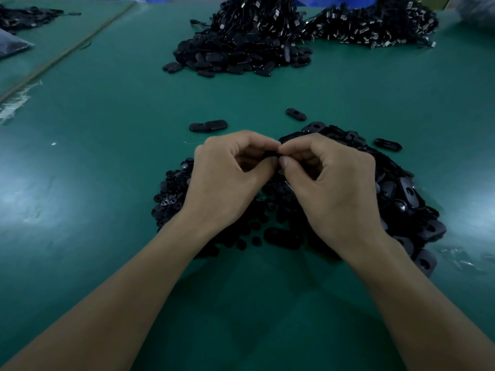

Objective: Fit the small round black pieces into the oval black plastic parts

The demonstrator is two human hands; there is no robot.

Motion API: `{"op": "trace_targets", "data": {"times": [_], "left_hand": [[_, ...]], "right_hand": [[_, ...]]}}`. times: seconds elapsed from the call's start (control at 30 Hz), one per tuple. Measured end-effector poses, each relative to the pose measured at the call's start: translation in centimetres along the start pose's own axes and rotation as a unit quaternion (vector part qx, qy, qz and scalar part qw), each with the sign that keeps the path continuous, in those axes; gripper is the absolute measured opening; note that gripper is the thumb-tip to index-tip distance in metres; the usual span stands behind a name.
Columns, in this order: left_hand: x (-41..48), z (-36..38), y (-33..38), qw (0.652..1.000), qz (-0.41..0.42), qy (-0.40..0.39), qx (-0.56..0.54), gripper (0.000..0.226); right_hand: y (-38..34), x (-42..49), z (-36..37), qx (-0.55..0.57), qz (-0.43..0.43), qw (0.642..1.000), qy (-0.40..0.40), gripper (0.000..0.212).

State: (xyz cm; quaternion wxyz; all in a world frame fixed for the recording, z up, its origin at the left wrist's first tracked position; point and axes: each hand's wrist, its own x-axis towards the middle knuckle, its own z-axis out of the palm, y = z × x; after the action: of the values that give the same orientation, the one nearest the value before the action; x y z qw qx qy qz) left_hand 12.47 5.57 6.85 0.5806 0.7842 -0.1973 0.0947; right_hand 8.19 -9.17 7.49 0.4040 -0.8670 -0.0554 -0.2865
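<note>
Bare hands [225, 183] [332, 188] pinch a small black piece [272, 156] over smooth oval parts [396, 188].

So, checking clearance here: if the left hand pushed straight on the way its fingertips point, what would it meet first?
The left hand points its fingertips across at the right hand. First in line is the small black plastic piece both hands pinch between them, then probably the right hand's fingertips.

green table [93, 170] | near heap — oval parts [401, 188], round pieces [171, 188] | far heap — corded parts [241, 44]
</note>
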Motion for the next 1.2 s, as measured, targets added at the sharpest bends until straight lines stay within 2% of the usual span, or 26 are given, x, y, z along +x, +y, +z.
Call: {"op": "trace_targets", "data": {"times": [0.27, 0.6, 0.83, 1.0, 1.2], "left_hand": [[0.01, -0.02, 0.24, 1.000, 0.006, 0.015, -0.011, 0.027], [-0.03, 0.06, 0.22, 0.999, 0.001, 0.006, -0.036, 0.023], [-0.03, 0.05, 0.25, 0.999, 0.016, 0.003, -0.030, 0.024], [-0.02, -0.08, 0.51, 0.999, 0.022, -0.007, -0.032, 0.033], [-0.18, 0.26, 0.71, 1.000, 0.026, 0.000, -0.012, 0.032]], "right_hand": [[0.37, 0.11, 0.03, 0.043, 0.036, 0.998, -0.008, 0.013], [0.17, 0.26, -0.08, 0.075, 0.074, 0.994, -0.012, 0.013], [-0.18, 0.27, -0.12, 0.063, 0.076, 0.995, 0.006, 0.025], [-0.06, 0.32, -0.20, 0.069, 0.086, 0.994, 0.020, 0.032], [0.12, 0.27, -0.01, 0.074, 0.078, 0.994, 0.017, 0.030]]}}
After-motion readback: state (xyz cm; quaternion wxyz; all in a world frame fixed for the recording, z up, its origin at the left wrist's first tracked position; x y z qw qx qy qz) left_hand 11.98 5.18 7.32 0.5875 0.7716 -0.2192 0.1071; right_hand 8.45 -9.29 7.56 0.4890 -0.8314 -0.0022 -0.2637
